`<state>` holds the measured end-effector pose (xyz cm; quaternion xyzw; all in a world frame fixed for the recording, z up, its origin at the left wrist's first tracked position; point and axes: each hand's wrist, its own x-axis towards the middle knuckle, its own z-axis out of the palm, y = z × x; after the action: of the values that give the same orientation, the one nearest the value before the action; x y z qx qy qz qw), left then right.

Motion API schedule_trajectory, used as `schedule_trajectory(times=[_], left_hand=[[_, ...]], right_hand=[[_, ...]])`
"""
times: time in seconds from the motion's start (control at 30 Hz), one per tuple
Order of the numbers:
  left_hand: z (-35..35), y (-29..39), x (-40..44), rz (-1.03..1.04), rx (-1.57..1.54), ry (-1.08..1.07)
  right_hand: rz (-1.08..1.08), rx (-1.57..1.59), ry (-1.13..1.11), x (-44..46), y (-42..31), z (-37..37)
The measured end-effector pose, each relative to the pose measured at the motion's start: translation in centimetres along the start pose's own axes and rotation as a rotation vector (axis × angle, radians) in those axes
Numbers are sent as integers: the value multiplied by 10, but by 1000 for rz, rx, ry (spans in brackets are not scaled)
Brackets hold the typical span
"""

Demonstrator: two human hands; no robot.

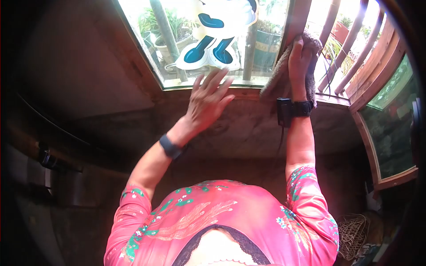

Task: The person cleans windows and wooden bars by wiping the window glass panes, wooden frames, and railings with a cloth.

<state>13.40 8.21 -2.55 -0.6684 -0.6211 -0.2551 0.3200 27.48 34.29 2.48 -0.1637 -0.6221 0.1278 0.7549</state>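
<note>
My right hand (pixel 300 64) is raised, holding a grey-brown cloth (pixel 279 76) against the upright wooden frame (pixel 298 20) between the two window openings. The cloth hangs around the hand down to the wrist. My left hand (pixel 207 99), slightly blurred, has its fingers spread and holds nothing. It is in front of the lower edge of the window pane (pixel 153 48), just below a cartoon sticker (pixel 208 48) with blue shoes. Whether its fingertips touch the glass, I cannot tell.
An open window sash (pixel 385 181) swings in at the right. Wooden bars (pixel 330 22) cross the opening, with potted plants (pixel 172 44) outside. A dark wall (pixel 248 128) lies below the sill. Tangled cord-like material (pixel 353 235) sits at lower right.
</note>
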Motion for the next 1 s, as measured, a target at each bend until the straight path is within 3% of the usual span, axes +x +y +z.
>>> schedule_trajectory(times=[0.13,0.2,0.33,0.43,0.5,0.63,0.77,0.83,0.97,1.0], left_hand=[[22,-1,65,164,245,56],[31,-3,74,152,270,50],[39,-3,71,132,325,20],[52,-3,54,150,344,-28],[51,3,45,168,344,-63],[41,9,37,104,217,-66],[24,8,51,-43,196,113],[26,3,49,-68,225,63],[27,4,38,-89,231,19],[25,7,37,-84,236,19]], right_hand=[[-44,-49,30,-2,-4,0],[-79,-136,19,0,-1,-2],[-143,-153,85,-1,-7,-3],[3,-105,1,1,-20,-8],[-24,-116,11,0,-13,-6],[-25,-186,-35,-1,-13,-10],[-106,-166,27,0,-10,-5],[-4,81,-39,3,13,-1],[100,213,-106,2,1,-13],[-104,-77,-251,11,-6,-32]])
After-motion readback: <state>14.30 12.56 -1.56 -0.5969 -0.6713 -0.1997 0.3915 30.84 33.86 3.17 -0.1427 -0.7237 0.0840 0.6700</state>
